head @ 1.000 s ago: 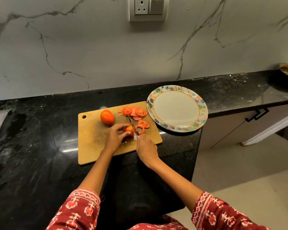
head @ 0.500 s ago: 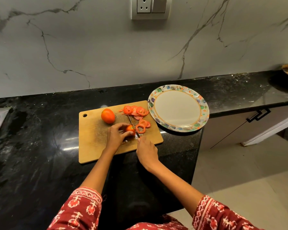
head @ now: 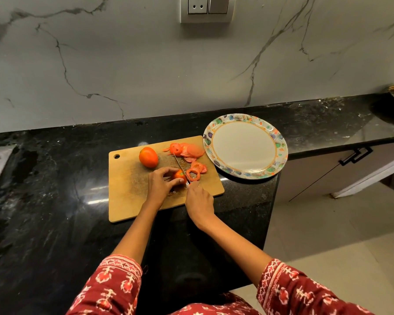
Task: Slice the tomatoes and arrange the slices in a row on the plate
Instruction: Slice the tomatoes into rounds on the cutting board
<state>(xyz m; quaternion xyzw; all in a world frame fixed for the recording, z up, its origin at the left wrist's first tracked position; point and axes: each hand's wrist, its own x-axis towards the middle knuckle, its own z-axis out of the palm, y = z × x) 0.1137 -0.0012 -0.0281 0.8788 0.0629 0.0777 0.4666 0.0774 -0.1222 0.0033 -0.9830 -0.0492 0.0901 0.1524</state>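
On the rectangular wooden cutting board (head: 132,192), a whole round orange-red tomato (head: 148,157) lies untouched, and a partly cut tomato stub (head: 179,175) is clamped by the left hand (head: 160,186). A thin-bladed steel knife (head: 181,167) is gripped by the right hand (head: 199,202), so slicing is judged under way, with cut red tomato slices (head: 187,151) piled just beyond. The floral-rimmed round white plate (head: 280,151) holds nothing; finishing the stub without nicking fingertips is called for next.

A person in a dark red garment, its sleeves (head: 114,285) patterned with pale cream and orange motifs, forearms bare.

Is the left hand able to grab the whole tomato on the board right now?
Probably yes. The left hand is busy steadying the tomato being cut, but the whole tomato sits just beyond it on the cutting board, with nothing between them.
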